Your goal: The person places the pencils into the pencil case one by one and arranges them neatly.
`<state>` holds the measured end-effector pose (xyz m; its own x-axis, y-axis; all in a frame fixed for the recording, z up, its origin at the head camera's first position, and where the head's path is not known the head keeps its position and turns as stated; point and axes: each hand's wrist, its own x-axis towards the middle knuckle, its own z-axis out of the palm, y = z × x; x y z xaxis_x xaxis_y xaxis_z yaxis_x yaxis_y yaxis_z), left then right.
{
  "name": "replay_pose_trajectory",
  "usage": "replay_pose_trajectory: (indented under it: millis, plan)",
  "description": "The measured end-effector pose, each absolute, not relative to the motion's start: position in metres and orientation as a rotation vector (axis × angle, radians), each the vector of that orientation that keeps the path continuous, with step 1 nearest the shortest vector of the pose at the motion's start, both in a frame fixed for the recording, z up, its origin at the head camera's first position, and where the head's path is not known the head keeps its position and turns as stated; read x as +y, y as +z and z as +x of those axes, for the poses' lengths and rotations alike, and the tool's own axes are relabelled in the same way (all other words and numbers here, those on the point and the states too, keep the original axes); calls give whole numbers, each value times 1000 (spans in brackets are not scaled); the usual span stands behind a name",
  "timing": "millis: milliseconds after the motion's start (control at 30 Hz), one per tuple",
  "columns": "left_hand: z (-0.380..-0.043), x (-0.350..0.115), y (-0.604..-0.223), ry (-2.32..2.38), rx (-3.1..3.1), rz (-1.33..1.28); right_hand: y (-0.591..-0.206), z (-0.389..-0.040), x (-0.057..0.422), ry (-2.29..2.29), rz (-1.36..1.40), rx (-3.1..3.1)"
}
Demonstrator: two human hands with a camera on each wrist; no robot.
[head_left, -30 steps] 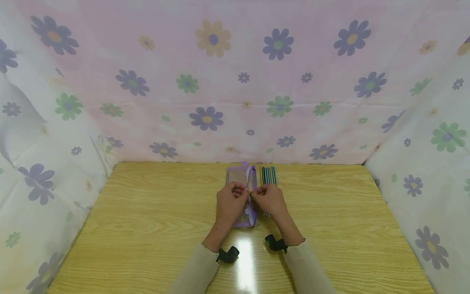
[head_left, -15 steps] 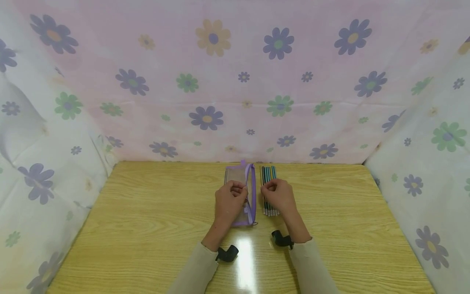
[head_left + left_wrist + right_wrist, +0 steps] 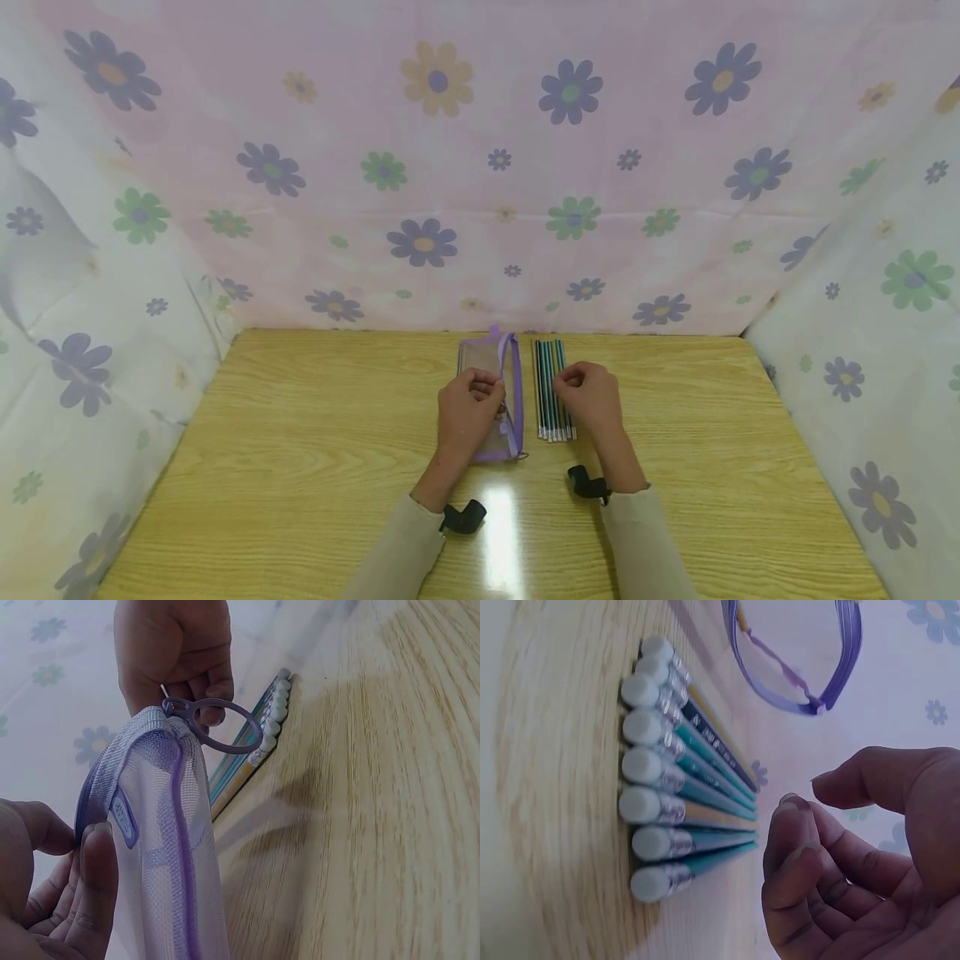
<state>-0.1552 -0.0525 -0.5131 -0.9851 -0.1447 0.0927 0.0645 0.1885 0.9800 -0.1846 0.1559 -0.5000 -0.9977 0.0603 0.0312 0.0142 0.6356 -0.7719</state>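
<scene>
A see-through mesh pencil case (image 3: pixel 519 392) with purple zip edging stands unzipped near the back of the table. My left hand (image 3: pixel 468 417) pinches the rim of its opening between thumb and forefinger, as the left wrist view also shows at the case (image 3: pixel 161 855). Just right of it lies a row of several pencils (image 3: pixel 546 367), teal, dark and yellowish, with white erasers toward me. Over the row's right side hovers my right hand (image 3: pixel 592 400). In the right wrist view its fingers (image 3: pixel 795 832) are loosely bent, thumb apart from forefinger, nothing between them.
The wooden table (image 3: pixel 315 450) is enclosed by a flowered cloth (image 3: pixel 495 183) at the back and sides. A ring (image 3: pixel 251 735) hangs from the case's near end. Black wrist-worn pieces (image 3: pixel 465 518) stick out under both wrists.
My right hand has left the edge of the pencil case and moved right, over the pencils. The case's opening gapes wider. My left hand keeps its pinch, barely moved.
</scene>
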Motion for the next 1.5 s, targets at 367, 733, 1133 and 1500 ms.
replay_pose_trajectory:
  millis: [367, 733, 1133, 1500]
  plan:
    - [-155, -54, -513, -1845, -2304, 75, -506, -186, 167, 1248, -189, -2842]
    - [-155, -55, -513, -1863, -2298, 85, -514, -188, 173, 1190, -253, -2912]
    - [-154, -55, -513, -1872, -2296, 74, -521, -188, 173, 1155, -253, -2918]
    - [-153, -55, -511, -1884, -2305, 77, -519, -186, 166, 1043, -289, -2955]
